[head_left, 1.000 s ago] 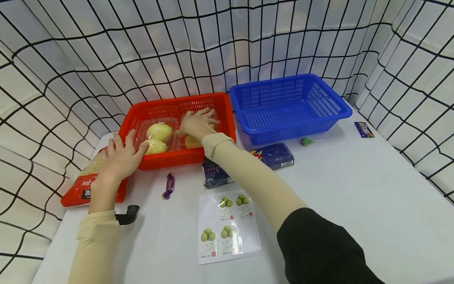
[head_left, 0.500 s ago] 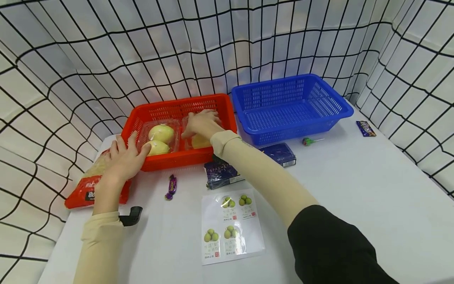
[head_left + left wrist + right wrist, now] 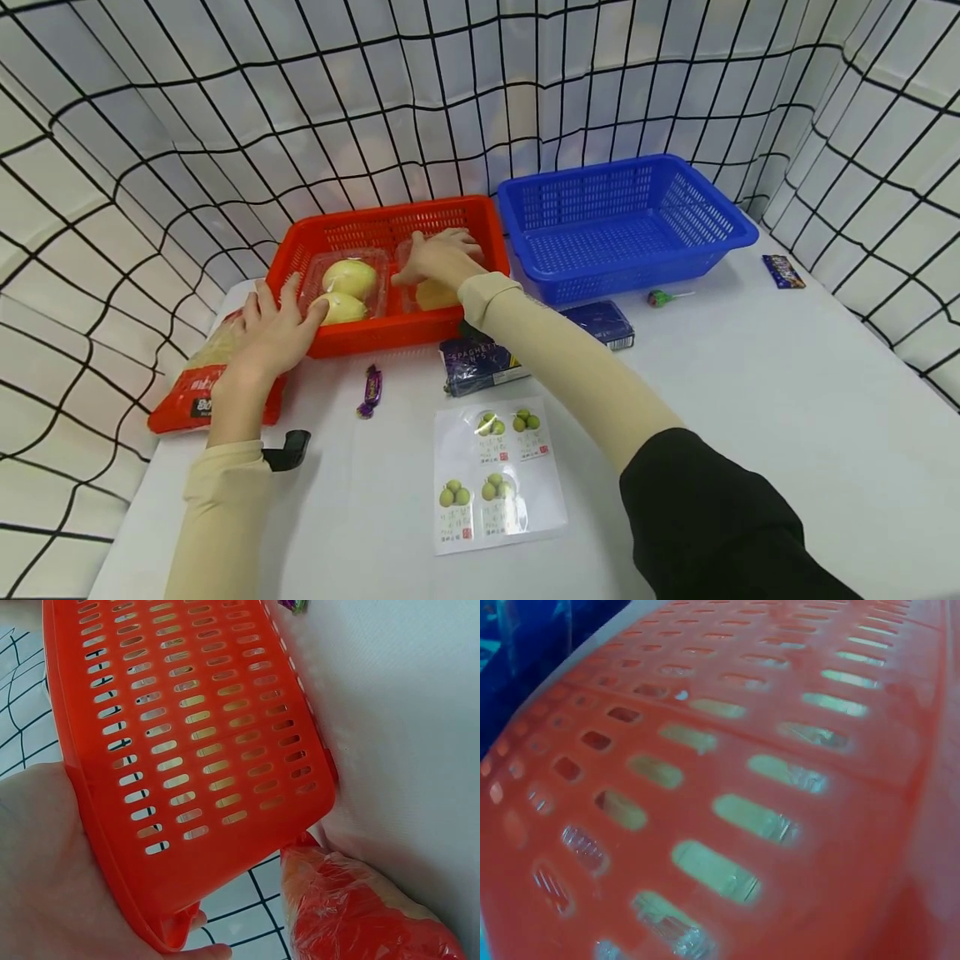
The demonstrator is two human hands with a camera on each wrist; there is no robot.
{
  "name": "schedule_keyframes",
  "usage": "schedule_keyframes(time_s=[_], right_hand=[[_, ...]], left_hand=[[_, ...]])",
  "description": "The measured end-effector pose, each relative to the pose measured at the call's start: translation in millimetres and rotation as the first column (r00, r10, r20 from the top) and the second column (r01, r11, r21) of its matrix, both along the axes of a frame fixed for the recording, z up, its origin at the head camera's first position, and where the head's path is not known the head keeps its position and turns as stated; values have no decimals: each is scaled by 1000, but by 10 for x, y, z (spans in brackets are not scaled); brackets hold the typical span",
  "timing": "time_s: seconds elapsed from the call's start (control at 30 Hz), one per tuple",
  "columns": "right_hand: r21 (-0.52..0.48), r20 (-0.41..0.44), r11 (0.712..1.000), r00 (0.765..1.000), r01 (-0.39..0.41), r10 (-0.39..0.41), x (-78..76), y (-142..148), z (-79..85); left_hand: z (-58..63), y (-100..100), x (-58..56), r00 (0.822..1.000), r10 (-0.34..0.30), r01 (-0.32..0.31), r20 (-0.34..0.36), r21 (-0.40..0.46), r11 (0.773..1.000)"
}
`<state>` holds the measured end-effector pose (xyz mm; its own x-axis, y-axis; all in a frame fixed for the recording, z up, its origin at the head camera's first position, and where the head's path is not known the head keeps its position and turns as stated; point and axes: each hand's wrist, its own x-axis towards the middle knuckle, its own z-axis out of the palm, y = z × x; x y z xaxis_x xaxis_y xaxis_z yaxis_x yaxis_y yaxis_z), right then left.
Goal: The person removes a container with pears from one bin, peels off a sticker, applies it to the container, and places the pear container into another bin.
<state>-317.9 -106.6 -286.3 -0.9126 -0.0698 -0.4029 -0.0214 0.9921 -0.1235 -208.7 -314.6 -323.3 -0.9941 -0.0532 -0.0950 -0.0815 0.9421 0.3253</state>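
A red plastic basket (image 3: 386, 331) stands at the back left of the white table. Two clear packs lie in it; the left one shows two pale yellow fruits (image 3: 350, 279). Over the right clear plastic fruit tray (image 3: 408, 302) my right hand (image 3: 444, 257) reaches down, thumb at its left side and fingers bent across it, covering most of the tray. My left hand (image 3: 270, 333) rests spread at the basket's front left corner, thumb by the rim. The left wrist view shows its palm (image 3: 45, 862) against the rim. The right wrist view shows only slotted basket wall (image 3: 855, 847).
Right of the red basket sits a blue basket (image 3: 622, 283). In front lie dark blue spaghetti boxes (image 3: 480, 367), a purple wrapped candy (image 3: 371, 392), a sticker sheet (image 3: 525, 500), a lollipop (image 3: 660, 297), and a small packet (image 3: 783, 272). A red bag (image 3: 197, 392) leans at the left.
My right hand's fingers have drawn a little closer together over the right tray. The whole scene has shifted slightly rightward in view; my left hand stays at the corner.
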Motion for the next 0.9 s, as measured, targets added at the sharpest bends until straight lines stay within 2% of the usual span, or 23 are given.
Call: schedule_keyframes(time_s=[0.1, 0.3, 0.5, 0.7, 0.8, 0.9], right_hand=[[-78, -6, 997, 1000, -30, 29, -33, 63, 17], [-219, -4, 972, 996, -83, 84, -114, 212, 70], [-255, -91, 944, 977, -208, 191, -145, 336, 103], [-285, -179, 922, 960, -262, 217, -68, 371, 270], [-320, -219, 890, 939, -325, 264, -16, 453, 389], [-369, -249, 843, 915, -392, 317, 53, 635, 501]], left_hand=[[14, 7, -10, 1000, -2, 2, 1, 0, 1000], [40, 14, -42, 1000, -4, 4, -8, -6, 1000], [40, -4, -47, 1000, -1, 1, -2, -10, 1000], [34, -33, -22, 1000, 8, -8, -2, -1, 1000], [25, -32, -10, 1000, 12, -12, 2, -3, 1000], [8, -18, -14, 1000, 8, -8, 5, 0, 1000]])
